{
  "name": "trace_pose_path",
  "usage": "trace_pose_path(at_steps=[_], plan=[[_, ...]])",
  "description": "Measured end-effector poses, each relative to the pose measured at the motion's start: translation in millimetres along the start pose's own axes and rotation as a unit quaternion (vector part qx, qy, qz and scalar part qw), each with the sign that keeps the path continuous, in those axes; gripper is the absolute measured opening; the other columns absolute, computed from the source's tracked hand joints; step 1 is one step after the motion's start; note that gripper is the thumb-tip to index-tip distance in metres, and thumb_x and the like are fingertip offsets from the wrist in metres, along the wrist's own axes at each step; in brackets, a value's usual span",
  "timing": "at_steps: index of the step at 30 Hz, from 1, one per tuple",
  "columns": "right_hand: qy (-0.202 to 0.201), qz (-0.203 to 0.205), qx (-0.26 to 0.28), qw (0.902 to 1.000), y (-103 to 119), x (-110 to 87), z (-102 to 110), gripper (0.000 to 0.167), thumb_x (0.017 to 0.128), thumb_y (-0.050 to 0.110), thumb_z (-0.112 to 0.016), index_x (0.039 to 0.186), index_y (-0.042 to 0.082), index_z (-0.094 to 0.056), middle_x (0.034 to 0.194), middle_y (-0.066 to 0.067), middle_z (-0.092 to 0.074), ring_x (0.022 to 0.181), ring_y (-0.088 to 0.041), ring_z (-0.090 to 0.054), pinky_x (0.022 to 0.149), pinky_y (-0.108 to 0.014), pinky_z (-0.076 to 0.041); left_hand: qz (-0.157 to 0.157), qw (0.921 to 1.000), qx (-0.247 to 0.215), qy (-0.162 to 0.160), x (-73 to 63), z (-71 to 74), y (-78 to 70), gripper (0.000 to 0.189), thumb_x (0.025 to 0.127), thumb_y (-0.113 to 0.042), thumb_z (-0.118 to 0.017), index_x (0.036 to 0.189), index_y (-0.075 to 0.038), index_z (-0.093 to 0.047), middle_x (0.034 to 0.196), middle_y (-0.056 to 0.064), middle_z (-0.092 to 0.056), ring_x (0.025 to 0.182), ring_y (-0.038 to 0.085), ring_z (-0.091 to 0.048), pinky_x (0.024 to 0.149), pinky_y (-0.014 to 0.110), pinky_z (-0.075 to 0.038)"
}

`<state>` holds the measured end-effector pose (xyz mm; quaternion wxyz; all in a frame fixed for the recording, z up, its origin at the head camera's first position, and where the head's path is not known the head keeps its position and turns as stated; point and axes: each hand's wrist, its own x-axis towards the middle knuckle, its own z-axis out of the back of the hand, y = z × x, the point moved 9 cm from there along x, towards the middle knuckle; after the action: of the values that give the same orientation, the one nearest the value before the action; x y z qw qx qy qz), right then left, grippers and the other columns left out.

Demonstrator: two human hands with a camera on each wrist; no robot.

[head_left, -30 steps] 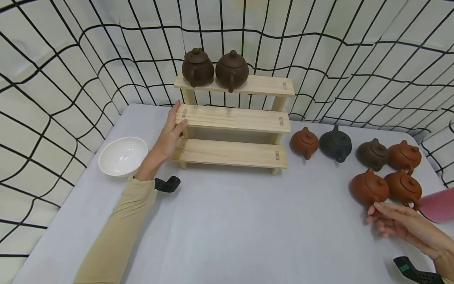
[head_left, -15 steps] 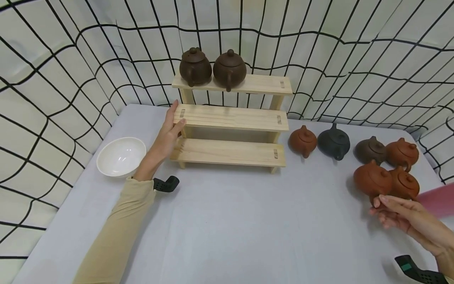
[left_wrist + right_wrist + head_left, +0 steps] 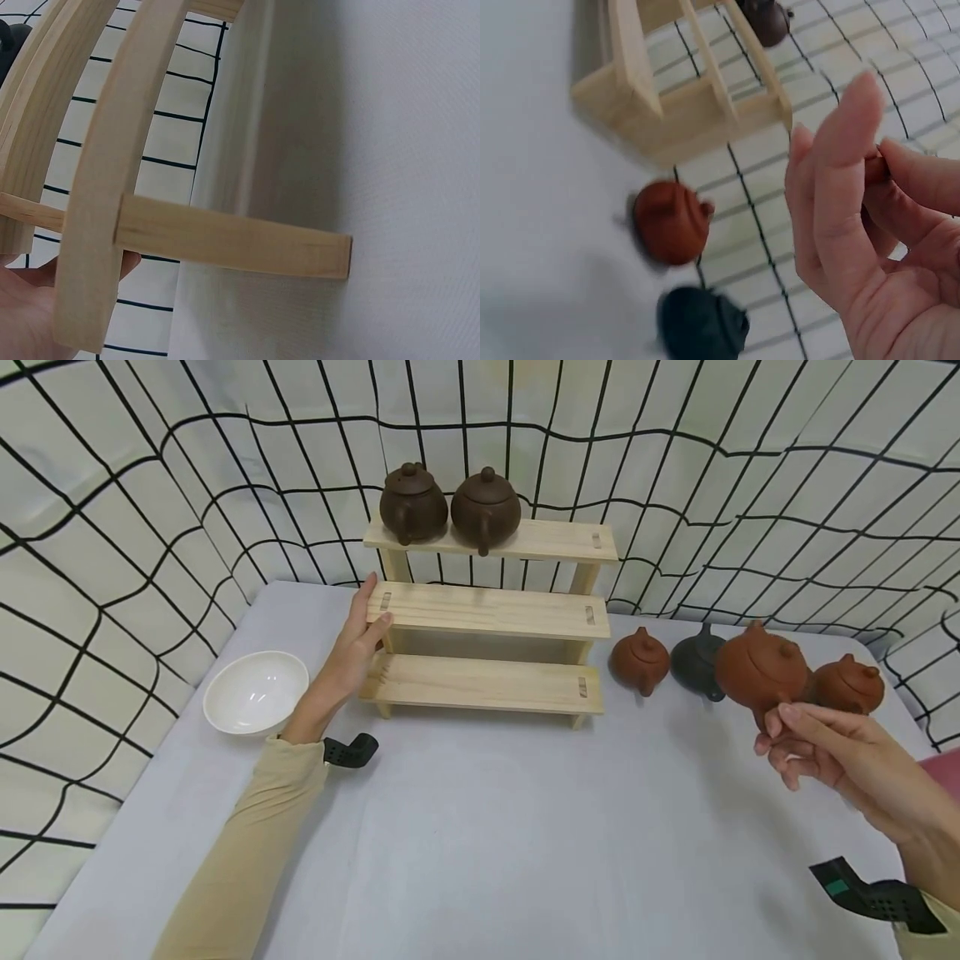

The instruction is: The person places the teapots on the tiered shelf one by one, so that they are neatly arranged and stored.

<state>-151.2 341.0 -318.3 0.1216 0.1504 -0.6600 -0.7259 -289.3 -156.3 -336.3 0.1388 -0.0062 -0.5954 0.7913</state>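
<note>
My right hand pinches the handle of a reddish-brown teapot, lifted off the table at the right. In the right wrist view only a sliver of that teapot shows behind my fingers. My left hand grips the left end of the middle board of a three-tier wooden stand. In the left wrist view, that hand shows behind the board's end. Two dark brown teapots, one left and one right, stand side by side on the top tier.
Right of the stand sit a small red-brown teapot and a blackish teapot. Another orange-brown teapot is further right. A white bowl stands at the left. Black wire grid borders the table; something pink is at the right edge.
My right hand has raised the reddish-brown teapot off the table and carried it toward the back and slightly left. It now covers the brown teapot behind. My left hand has stayed on the stand.
</note>
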Motion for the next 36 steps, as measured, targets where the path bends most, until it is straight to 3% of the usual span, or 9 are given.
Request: trace_pose_path(at_steps=[6, 15, 23, 29, 36], plan=[[0.004, 0.041, 0.016, 0.999, 45.6, 53.4, -37.7, 0.025, 0.114, 0.009, -0.041, 0.111, -0.005, -0.061, 0.101, -0.013, -0.067, 0.085, -0.021, -0.066, 0.063, -0.028, -0.055, 0.0, 1.0, -0.003, -0.003, 0.1, 1.5, 1.1, 0.069, 0.113, -0.016, -0.033, 0.166, -0.004, 0.008, 0.174, 0.012, 0.01, 0.159, 0.021, 0.006, 0.128, 0.039, -0.005], [-0.016, 0.014, 0.035, 0.9992, 86.8, 125.6, -88.4, 0.028, 0.108, 0.029, -0.06, 0.106, 0.002, -0.066, 0.098, -0.011, -0.07, 0.08, -0.018, -0.064, 0.063, -0.024, -0.055, -0.001, 1.0, 0.004, -0.003, 0.7, 1.0, 1.4, 0.068, 0.113, -0.016, -0.033, 0.166, -0.004, 0.008, 0.174, 0.012, 0.01, 0.159, 0.02, 0.006, 0.128, 0.037, -0.003], [-0.032, 0.012, 0.041, 0.9986, 101.9, 167.6, -105.3, 0.028, 0.107, 0.029, -0.062, 0.102, 0.002, -0.067, 0.092, -0.01, -0.07, 0.075, -0.016, -0.064, 0.062, -0.023, -0.055, 0.0, 0.9999, 0.008, -0.007, 0.1, 2.7, 0.5, 0.068, 0.112, -0.016, -0.033, 0.166, -0.004, 0.008, 0.174, 0.011, 0.009, 0.159, 0.02, 0.006, 0.128, 0.038, -0.004], [-0.033, -0.012, 0.053, 0.998, 100.9, 186.9, -110.8, 0.029, 0.108, 0.026, -0.06, 0.101, -0.002, -0.066, 0.088, -0.01, -0.071, 0.073, -0.015, -0.064, 0.061, -0.022, -0.054, 0.005, 0.9999, 0.01, -0.005, -0.7, 1.4, 1.9, 0.068, 0.112, -0.016, -0.032, 0.166, -0.004, 0.008, 0.174, 0.013, 0.01, 0.16, 0.023, 0.007, 0.128, 0.042, -0.003], [-0.04, -0.031, 0.006, 0.9987, 96.9, 205.2, -118.0, 0.031, 0.109, 0.03, -0.057, 0.103, 0.0, -0.062, 0.091, -0.009, -0.071, 0.075, -0.014, -0.065, 0.064, -0.021, -0.055, 0.002, 0.9999, 0.012, -0.009, -1.1, 2.4, 1.2, 0.068, 0.113, -0.017, -0.033, 0.166, -0.003, 0.007, 0.174, 0.013, 0.009, 0.16, 0.022, 0.007, 0.128, 0.04, -0.001]])
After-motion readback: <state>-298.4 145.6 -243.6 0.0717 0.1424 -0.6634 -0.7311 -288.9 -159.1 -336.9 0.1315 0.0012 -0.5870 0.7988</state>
